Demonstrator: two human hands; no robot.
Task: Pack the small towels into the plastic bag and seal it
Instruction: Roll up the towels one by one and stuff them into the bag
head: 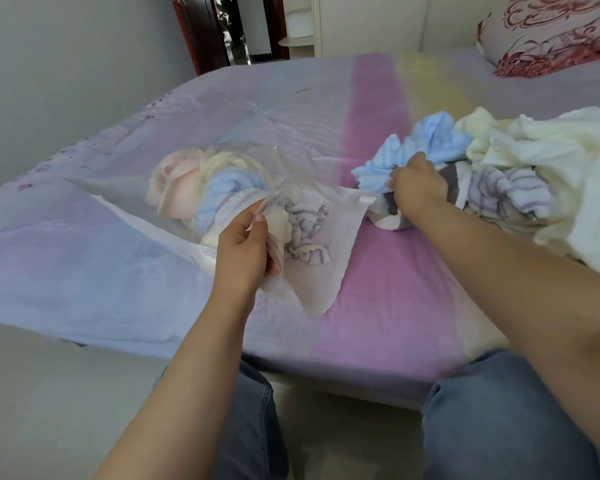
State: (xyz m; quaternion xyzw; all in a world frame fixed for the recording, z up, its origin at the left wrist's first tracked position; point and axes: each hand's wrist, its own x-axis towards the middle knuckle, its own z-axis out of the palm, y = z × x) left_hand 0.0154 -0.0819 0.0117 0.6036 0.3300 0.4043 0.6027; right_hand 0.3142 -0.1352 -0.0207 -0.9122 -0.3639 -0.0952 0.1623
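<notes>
Left hand (pixel 241 251) pinches crinkly clear plastic bag (pixel 312 216) | right hand (pixel 417 188) grips fluffy blue towel (pixel 378 168)

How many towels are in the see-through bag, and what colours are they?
Towels I can make out inside the plastic bag, held open by the left hand:
Pink towel: 1
Pale yellow towel: 1
Blue towel: 1
Purple-striped towel: 1
Total: 4, though more may be hidden underneath.
</notes>
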